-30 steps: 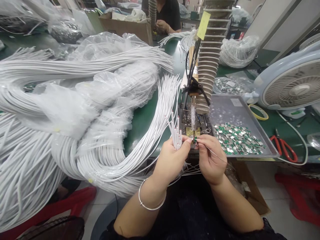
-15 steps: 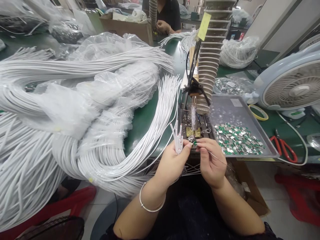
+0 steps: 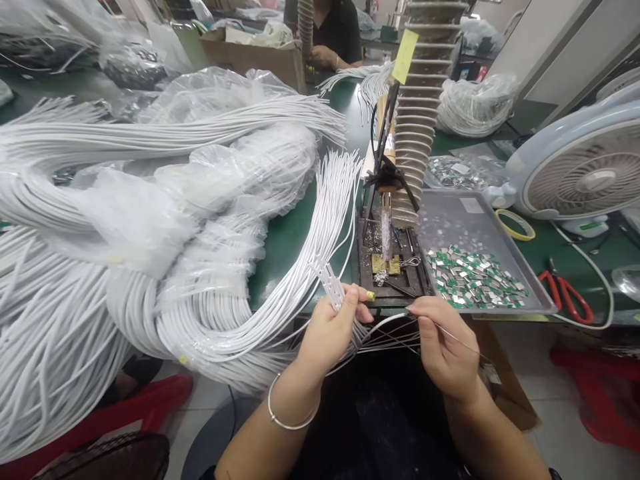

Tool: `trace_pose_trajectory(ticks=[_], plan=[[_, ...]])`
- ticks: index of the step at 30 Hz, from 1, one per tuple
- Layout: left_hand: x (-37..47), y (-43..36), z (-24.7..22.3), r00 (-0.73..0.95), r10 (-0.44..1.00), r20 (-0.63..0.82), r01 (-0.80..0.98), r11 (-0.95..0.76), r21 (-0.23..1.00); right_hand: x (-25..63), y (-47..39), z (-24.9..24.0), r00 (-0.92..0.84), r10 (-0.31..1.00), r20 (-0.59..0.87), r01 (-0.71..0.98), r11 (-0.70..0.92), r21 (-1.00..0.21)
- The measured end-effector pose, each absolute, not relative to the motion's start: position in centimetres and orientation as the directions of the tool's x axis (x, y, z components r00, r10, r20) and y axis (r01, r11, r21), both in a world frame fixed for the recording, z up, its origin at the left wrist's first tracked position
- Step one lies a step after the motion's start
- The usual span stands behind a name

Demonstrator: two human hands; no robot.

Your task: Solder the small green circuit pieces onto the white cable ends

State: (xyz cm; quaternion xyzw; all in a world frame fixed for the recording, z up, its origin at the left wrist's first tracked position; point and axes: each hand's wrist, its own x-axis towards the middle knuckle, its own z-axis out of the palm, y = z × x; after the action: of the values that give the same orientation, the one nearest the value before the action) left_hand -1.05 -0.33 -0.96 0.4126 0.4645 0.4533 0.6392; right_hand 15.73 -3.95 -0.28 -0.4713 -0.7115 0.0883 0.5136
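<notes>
On the left, the white cables (image 3: 55, 347) lie in a deep heap on the green bench, partly bundled in clear plastic (image 3: 135, 227); they look supple and light one by one but heavy and springy as a mass, with a smooth jacket that may slide, so a hold near the free end should steer best. Next comes the left hand (image 3: 325, 337), its fingers closed around a small sheaf of cable ends (image 3: 334, 288) that point up and away, with the forefinger reaching out past the thumb, a yellow patch at its tip. Beyond it, a soldering iron (image 3: 386, 230) hangs tip down over a yellow pad (image 3: 385, 264). One white cable curves toward the right hand (image 3: 447, 347), whose thumb and fingers are pinched together on a thin wire (image 3: 457, 341); the hand seems to grip that cable's tip too, though the spot is too small to be sure. The wire looks fine and easily bent. Further right, green-and-silver pieces (image 3: 475, 280) lie heaped in a grey tray (image 3: 450, 207); small and stiff, they would suit a pinch by the edges. Past them sit red-handled cutters (image 3: 567, 297) and a fan (image 3: 595, 180).
</notes>
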Motion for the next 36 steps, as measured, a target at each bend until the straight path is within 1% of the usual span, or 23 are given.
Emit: trace_pose_trajectory(ticks=[2,4,6,8,10,12,15,18,24,30,34,36], plan=[[-1.2,-0.3,-1.4,0.214,0.955,-0.208,-0.237,0.257,0.937,16.4,-4.4,-0.2,-0.009,0.76,0.65,0.584,0.532,-0.613],[-1.1,-0.4,-1.7,0.305,0.928,-0.212,-0.305,0.306,0.902,17.1,-4.5,-0.1,0.047,0.753,0.656,0.612,0.497,-0.615],[-0.9,-0.5,-1.8,0.367,0.909,-0.199,-0.353,0.334,0.874,17.9,-4.2,0.1,0.125,0.748,0.652,0.67,0.422,-0.611],[-0.7,-0.7,-1.8,0.394,0.904,-0.168,-0.37,0.323,0.871,18.9,-3.5,0.5,0.172,0.755,0.632,0.747,0.319,-0.584],[-0.6,-0.9,-1.8,0.408,0.902,-0.139,-0.376,0.304,0.875,20.0,-2.6,1.0,0.142,0.789,0.598,0.83,0.234,-0.506],[-0.6,-1.0,-1.8,0.417,0.901,-0.121,-0.376,0.293,0.879,21.0,-1.8,1.4,0.086,0.848,0.523,0.897,0.163,-0.411],[-0.5,-1.0,-1.8,0.414,0.904,-0.106,-0.396,0.283,0.874,22.2,-1.0,1.7,0.003,0.92,0.393,0.942,0.13,-0.311],[-0.4,-0.8,-1.6,0.4,0.908,-0.127,-0.418,0.304,0.856,22.5,-0.6,1.6,-0.032,0.953,0.301,0.957,0.116,-0.265],[-0.3,-0.6,-1.6,0.36,0.92,-0.156,-0.481,0.327,0.814,21.7,-0.1,1.9,-0.034,0.959,0.28,0.956,0.113,-0.272],[-0.3,-0.8,-1.8,0.339,0.935,-0.107,-0.394,0.244,0.886,21.2,0.5,2.1,0.037,0.974,0.221,0.953,0.032,-0.302],[-0.2,-0.9,-1.6,0.326,0.935,-0.137,-0.348,0.253,0.903,21.2,0.6,2.1,0.101,0.978,0.181,0.943,-0.036,-0.33],[-0.1,-0.9,-1.5,0.324,0.933,-0.158,-0.342,0.271,0.9,21.3,0.7,2.1,0.108,0.977,0.182,0.941,-0.041,-0.337]])
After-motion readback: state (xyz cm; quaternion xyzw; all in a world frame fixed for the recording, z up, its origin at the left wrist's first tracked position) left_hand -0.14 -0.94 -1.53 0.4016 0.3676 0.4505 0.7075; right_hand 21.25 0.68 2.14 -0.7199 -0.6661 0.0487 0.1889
